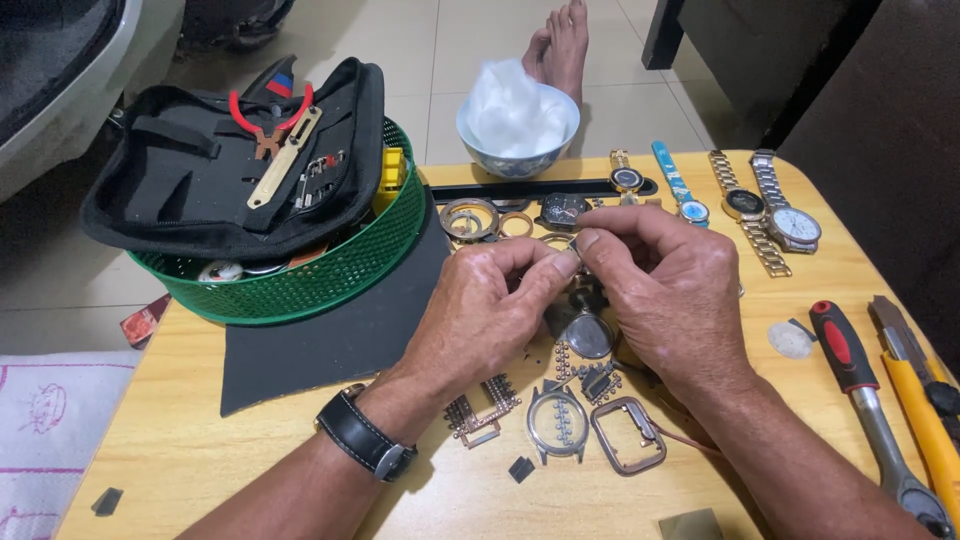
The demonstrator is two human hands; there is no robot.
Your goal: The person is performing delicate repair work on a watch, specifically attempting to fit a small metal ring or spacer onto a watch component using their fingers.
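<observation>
Grip: both hands meet over the table; left hand [480,310] and right hand [665,290] press fingertips together, pinching a small metal watch part [578,246], mostly hidden.
Just under the grip: round watch case [588,335] and dark loose bits on the wooden table [200,440].
Nearer than the grip: empty round bezel [557,425], rectangular copper frame [628,436], black-strapped wristwatch [365,440] on the left wrist.
Right of the grip: red-handled tool [850,365], yellow utility knife [920,400].
Left of the grip: green basket [330,280] bearing a black tool pouch [170,200].
Beyond the grip: row of watches [745,205], bowl of cotton [518,115].
</observation>
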